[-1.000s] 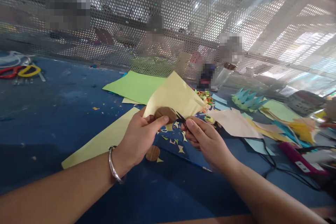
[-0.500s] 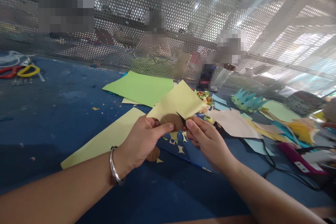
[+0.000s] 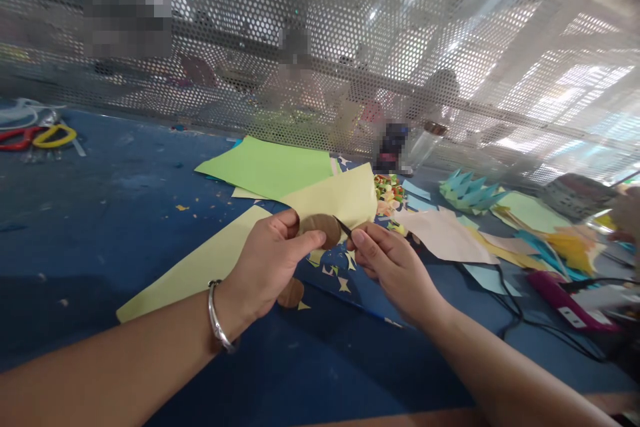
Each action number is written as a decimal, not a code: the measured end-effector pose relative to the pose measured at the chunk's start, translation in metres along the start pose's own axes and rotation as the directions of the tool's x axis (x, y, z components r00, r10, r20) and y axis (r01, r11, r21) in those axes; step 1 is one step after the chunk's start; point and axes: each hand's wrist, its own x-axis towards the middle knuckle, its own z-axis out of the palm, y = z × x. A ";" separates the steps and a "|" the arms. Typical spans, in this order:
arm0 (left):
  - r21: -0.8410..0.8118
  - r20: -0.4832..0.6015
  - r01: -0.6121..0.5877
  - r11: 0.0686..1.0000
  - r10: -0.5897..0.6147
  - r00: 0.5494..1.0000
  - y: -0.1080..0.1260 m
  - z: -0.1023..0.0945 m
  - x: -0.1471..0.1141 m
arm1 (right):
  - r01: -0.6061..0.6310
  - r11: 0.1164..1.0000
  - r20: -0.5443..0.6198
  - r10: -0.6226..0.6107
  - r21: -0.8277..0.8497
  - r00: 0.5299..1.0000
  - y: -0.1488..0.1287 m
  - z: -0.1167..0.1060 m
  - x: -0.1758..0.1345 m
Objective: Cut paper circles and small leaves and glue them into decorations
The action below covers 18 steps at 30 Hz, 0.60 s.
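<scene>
My left hand [image 3: 267, 260], a silver bangle on its wrist, pinches a round brown wood-grained disc [image 3: 319, 227] against a sheet of pale yellow paper [image 3: 337, 192]. The thumb presses on the disc's face; the fingers behind are mostly hidden. In my right hand [image 3: 395, 263] are small dark scissors [image 3: 343, 225]; only a slim pointed blade shows, lying over the paper at the disc's right edge, and the handles are covered by the fingers. A second brown disc [image 3: 291, 293] lies on the table below my left hand. Pale paper scraps [image 3: 343, 283] are scattered under both hands.
On the blue table [image 3: 125, 180] lie green paper [image 3: 270, 167], a yellow sheet [image 3: 195, 267], and red and yellow-handled scissors [image 3: 55, 136]. To the right are paper pieces [image 3: 450, 233], a blue paper crown [image 3: 467, 192], and a purple power strip [image 3: 565, 300] with cables. A perforated metal screen [image 3: 340, 60] rises behind.
The pale yellow paper has turned and bent, its top corner now farther right. The disc has shifted slightly left. My right hand and the blade stay at the disc's right edge.
</scene>
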 end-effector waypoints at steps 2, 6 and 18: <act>0.005 0.001 0.001 1.000 -0.001 1.000 0.001 0.001 0.000 | 0.010 1.000 0.006 -0.010 -0.019 1.000 0.000 0.000 0.000; 0.014 -0.005 0.009 1.000 -0.009 1.000 0.002 0.001 0.001 | 0.019 0.999 0.009 -0.019 -0.046 1.000 0.001 -0.001 0.000; 0.004 0.036 0.013 1.000 -0.013 0.999 0.000 -0.001 0.003 | 0.069 0.989 0.015 -0.068 -0.128 0.998 -0.002 -0.003 0.000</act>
